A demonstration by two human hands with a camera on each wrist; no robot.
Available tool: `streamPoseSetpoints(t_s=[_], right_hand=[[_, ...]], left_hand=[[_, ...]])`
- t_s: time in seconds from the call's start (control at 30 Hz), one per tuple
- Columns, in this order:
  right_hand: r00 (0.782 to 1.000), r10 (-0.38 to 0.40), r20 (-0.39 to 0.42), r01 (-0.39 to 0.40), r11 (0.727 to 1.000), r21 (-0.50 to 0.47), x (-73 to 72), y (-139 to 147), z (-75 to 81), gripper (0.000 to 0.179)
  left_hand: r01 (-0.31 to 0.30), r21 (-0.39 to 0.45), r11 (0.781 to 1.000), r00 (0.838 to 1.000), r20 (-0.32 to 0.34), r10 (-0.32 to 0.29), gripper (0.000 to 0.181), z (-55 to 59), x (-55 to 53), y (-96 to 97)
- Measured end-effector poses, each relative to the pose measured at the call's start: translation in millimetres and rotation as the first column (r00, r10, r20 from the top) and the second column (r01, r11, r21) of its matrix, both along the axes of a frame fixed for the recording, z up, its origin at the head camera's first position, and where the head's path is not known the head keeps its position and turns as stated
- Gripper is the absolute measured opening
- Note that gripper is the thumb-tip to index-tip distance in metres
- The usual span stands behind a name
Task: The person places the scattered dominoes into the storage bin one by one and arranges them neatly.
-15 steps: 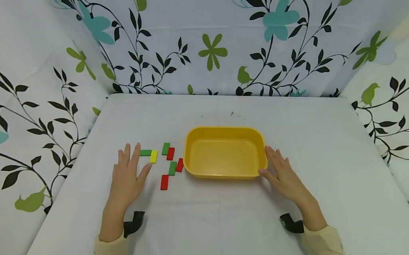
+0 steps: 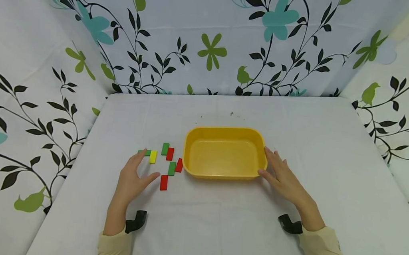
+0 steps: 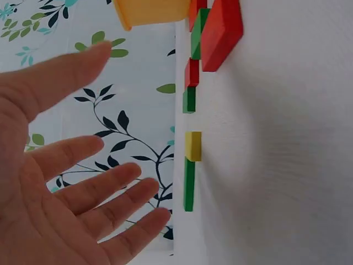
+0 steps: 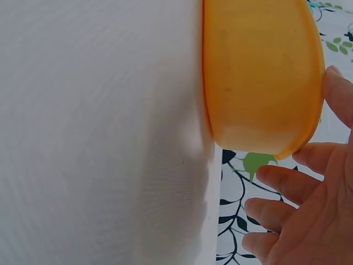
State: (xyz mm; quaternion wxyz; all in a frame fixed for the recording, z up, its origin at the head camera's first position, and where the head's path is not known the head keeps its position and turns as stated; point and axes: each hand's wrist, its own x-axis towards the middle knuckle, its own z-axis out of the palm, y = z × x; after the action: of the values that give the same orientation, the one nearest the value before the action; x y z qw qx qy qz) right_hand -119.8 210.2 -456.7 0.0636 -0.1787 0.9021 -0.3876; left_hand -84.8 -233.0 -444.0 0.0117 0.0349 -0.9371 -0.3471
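Observation:
An empty yellow plastic tray (image 2: 225,155) lies on the white-covered table. My right hand (image 2: 284,182) touches its right end, fingers mostly straight, with thumb and index fingertip at the rim. To the left of the tray are several small flat blocks in red, green and yellow. My left hand (image 2: 131,182) is over the table just left of them, thumb spread away from the fingers and nothing in its grasp. Its fingertips overlap a green block (image 2: 147,153) in the head view, beside a yellow block (image 2: 153,156). A red block (image 2: 164,182) lies nearest the thumb.
Another green block (image 2: 165,149) touches a red one near the tray's left end. Floral curtains (image 2: 211,36) rise behind and at both sides of the table. Black wrist mounts (image 2: 136,221) stick out inward from both wrists.
My left hand has turned and moved slightly right, its thumb spreading toward the red block. The right hand, tray and blocks stay practically where they were.

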Motion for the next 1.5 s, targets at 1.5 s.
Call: streamPoseSetpoints(t_s=[1.5], right_hand=[[0.999, -0.032, 0.035, 0.033, 0.998, -0.048, 2.7, 0.5, -6.9, 0.077]], left_hand=[[0.124, 0.023, 0.992, 0.980, 0.154, -0.126, 0.050, -29.5, 1.3, 3.3]])
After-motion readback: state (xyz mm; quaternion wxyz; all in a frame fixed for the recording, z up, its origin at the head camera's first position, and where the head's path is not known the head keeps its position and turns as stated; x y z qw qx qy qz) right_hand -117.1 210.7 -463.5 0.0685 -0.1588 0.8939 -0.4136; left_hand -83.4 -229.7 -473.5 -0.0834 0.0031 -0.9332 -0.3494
